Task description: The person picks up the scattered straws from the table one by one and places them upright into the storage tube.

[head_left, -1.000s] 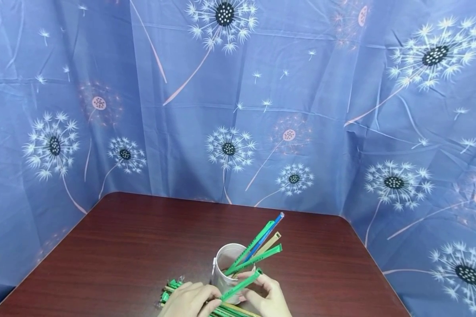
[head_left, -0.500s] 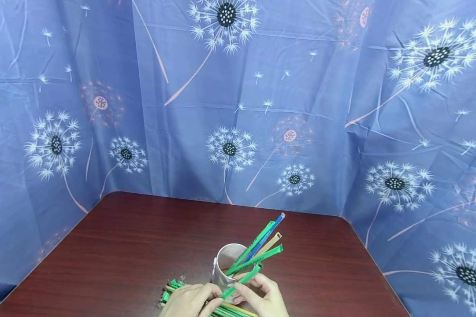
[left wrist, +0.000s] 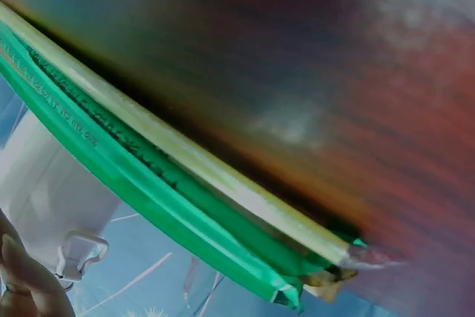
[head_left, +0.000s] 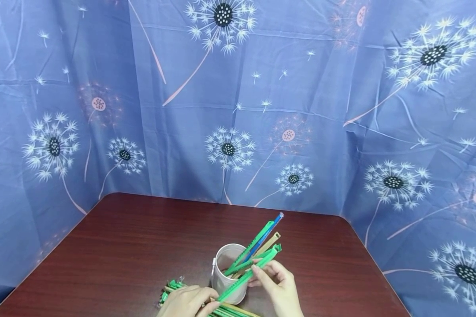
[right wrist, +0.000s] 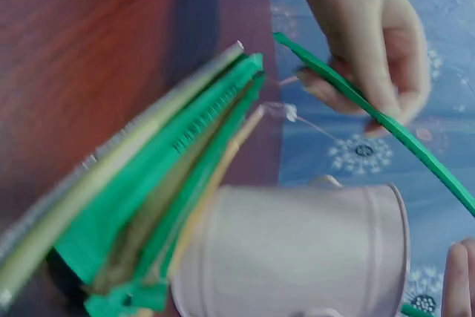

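Observation:
Between my two hands stretches a long flat green packet (head_left: 239, 282) with printing on it, slanting up to the right in front of a white bucket (head_left: 221, 282). My left hand (head_left: 188, 302) pinches its lower end, seen also in the right wrist view. Higher up, my right hand (head_left: 279, 287) pinches it between thumb and fingers near the upper end. Under the left hand lies a bundle of similar green and yellowish packets (left wrist: 159, 176), partly hidden by it. Several green, blue and tan sticks (head_left: 258, 241) lean to the right out of the bucket.
A dark red-brown table (head_left: 150, 237) with rounded far corners carries everything. Blue dandelion-print cloth (head_left: 190, 154) hangs along its back and sides. The bucket has a small clasp-like fitting (left wrist: 80, 256) on its side.
From close to the left hand, my right hand has moved up and to the right along the green packet. Its upper end now reaches higher and farther right. My left hand stays nearly in place.

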Demonstrator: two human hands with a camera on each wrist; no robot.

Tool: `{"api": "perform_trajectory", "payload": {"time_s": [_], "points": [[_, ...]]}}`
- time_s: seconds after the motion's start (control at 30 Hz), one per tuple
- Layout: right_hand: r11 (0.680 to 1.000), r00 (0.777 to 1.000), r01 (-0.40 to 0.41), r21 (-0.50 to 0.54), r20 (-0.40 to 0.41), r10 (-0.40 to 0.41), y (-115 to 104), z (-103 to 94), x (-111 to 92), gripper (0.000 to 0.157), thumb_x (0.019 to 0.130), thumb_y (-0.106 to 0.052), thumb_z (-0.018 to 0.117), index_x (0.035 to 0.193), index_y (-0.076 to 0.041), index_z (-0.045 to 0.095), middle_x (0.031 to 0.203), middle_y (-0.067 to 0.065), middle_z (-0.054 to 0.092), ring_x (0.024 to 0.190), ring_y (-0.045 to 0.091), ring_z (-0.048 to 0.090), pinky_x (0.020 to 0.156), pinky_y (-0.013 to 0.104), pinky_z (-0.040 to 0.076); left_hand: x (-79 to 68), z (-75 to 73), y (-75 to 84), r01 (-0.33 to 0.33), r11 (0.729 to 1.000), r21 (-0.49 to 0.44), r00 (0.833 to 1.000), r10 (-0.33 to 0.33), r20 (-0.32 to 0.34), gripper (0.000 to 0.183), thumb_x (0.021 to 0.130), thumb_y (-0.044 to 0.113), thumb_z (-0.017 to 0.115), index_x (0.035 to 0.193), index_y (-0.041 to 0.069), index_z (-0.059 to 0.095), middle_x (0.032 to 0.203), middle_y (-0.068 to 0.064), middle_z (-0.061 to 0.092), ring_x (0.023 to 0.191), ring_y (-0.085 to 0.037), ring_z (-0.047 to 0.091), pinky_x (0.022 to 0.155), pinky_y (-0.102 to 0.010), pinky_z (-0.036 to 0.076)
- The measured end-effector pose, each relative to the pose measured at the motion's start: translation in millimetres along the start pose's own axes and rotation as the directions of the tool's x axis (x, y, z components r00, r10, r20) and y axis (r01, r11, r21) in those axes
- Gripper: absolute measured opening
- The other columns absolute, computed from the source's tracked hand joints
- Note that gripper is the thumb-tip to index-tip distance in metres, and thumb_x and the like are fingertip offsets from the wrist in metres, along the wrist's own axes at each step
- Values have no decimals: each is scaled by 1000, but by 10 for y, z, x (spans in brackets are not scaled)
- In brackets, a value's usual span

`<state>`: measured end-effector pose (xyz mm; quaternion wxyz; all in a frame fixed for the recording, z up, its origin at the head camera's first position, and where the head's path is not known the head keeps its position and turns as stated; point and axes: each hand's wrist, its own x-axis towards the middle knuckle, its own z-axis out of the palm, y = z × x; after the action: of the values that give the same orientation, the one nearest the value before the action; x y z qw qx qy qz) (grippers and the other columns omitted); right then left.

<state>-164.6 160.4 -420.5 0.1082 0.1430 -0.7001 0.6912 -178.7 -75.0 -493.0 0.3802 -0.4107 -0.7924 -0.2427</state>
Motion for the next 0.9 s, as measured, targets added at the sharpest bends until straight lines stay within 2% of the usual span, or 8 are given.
{"api": "perform_trajectory", "payload": {"time_s": [0.13,0.27,0.4,0.47,0.57,0.7,0.83,0.9], "points": [[999,993,-8,-53,-115,2,-57,-46,52,16,93,-1,61,98,15,62,76,-2,73,62,16,71,69,33,59,-34,-3,-14,7,1000,22,1000,-7,10,12,89,34,71,95,27,62,74,26,55,66,13,46,62,-4,34],[998,979,-14,-59,-202,2,-109,-92,94,18,94,-4,62,101,12,62,80,-2,74,61,15,71,71,30,59,-67,-13,-16,57,997,51,997,-60,58,22,85,37,74,100,26,62,73,26,55,65,12,48,60,-7,36],[1000,966,21,3,-260,-20,-138,-136,121,18,95,-2,60,105,14,60,79,0,73,63,15,71,64,35,59,-119,-30,-35,133,990,56,981,-140,134,29,82,41,74,103,26,61,72,27,52,65,13,46,59,-6,33],[999,956,33,36,-294,-21,-150,-154,135,17,95,-1,59,105,13,60,76,0,72,64,15,71,64,36,59,-149,-40,-58,148,987,55,970,-156,187,28,84,43,73,102,26,61,73,27,52,66,12,44,59,-6,32],[995,933,41,89,-360,-6,-164,-172,152,13,96,0,58,103,10,61,78,1,72,64,15,70,64,35,59,-182,-36,-120,64,992,112,967,-89,238,26,82,47,71,95,26,63,75,24,53,68,9,45,61,-9,33],[988,902,57,142,-433,10,-171,-189,165,8,97,-2,57,100,0,64,78,1,71,63,14,69,63,33,59,-215,-18,-179,-70,984,164,965,25,262,16,76,40,71,84,28,64,77,20,56,70,4,47,62,-11,36],[979,883,109,173,-468,-15,-158,-207,173,9,99,-2,54,103,-3,63,77,1,69,64,13,68,62,31,59,-249,-10,-176,-65,985,157,954,15,300,11,74,32,72,82,30,65,81,18,61,75,-1,53,65,-14,40],[973,878,143,179,-477,-41,-149,-217,177,10,99,-2,53,104,-2,62,76,1,67,65,12,67,62,30,59,-258,-7,-170,-55,985,165,945,-2,326,9,74,34,72,80,31,66,82,18,63,77,-2,55,65,-15,42]]}}
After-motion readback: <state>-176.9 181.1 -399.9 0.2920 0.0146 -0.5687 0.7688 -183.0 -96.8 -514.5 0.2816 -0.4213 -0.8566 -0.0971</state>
